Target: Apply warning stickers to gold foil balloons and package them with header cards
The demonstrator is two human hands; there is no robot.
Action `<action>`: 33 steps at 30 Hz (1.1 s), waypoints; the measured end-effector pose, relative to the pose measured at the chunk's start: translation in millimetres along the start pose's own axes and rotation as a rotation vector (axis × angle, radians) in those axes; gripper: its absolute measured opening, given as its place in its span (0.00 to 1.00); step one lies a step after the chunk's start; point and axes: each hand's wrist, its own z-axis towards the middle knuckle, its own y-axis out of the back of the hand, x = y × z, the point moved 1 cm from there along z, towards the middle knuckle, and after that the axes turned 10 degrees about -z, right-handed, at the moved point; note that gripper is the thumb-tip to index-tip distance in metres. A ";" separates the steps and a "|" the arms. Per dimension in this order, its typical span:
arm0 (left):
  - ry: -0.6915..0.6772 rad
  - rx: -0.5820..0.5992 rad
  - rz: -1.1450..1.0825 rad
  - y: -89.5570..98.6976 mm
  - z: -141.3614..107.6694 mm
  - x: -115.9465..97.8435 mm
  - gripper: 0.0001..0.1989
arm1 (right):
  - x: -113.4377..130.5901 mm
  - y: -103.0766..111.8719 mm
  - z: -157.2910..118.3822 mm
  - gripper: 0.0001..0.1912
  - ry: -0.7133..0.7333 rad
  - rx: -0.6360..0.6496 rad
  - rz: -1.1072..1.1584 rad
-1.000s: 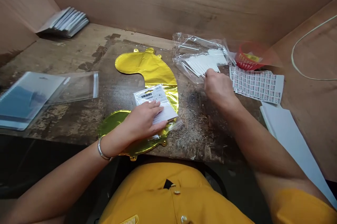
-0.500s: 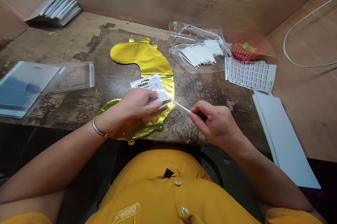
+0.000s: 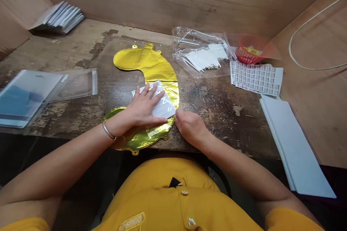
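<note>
My left hand (image 3: 143, 106) covers most of the printed card (image 3: 162, 105), whose wording is too small to read. My right hand's (image 3: 189, 127) fingertips tuck out of sight (at the card's edge). The sticker sheet's (image 3: 256, 78) print blurs.

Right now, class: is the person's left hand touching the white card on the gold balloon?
Touching. The head view shows the left hand pressed flat on the white card, fingers overlapping it.

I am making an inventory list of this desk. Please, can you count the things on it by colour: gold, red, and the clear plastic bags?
Gold: 1, the foil balloon under the left hand and beside the right hand.
Red: 1, the small basket.
Clear: 2, the bag of white sticks and the flat empty sleeve.
Total: 4.
</note>
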 end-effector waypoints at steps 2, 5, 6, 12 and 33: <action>0.007 0.000 0.003 -0.5 -1.8 0.0 0.54 | -9.6 4.5 2.1 0.07 0.052 0.021 0.138; 0.007 -0.007 0.010 -0.1 -3.2 0.1 0.54 | -26.1 7.5 -1.0 0.12 0.137 0.034 0.333; 0.009 -0.010 0.011 0.1 -3.3 0.1 0.54 | -30.1 6.4 -1.9 0.09 0.138 0.031 0.350; 0.005 -0.011 -0.003 0.6 -4.6 -0.9 0.53 | -24.9 -5.7 11.5 0.09 0.088 -0.065 0.150; -0.180 -0.330 -0.045 10.5 -53.3 -10.5 0.23 | -7.4 -18.1 -10.8 0.14 0.402 -0.276 0.180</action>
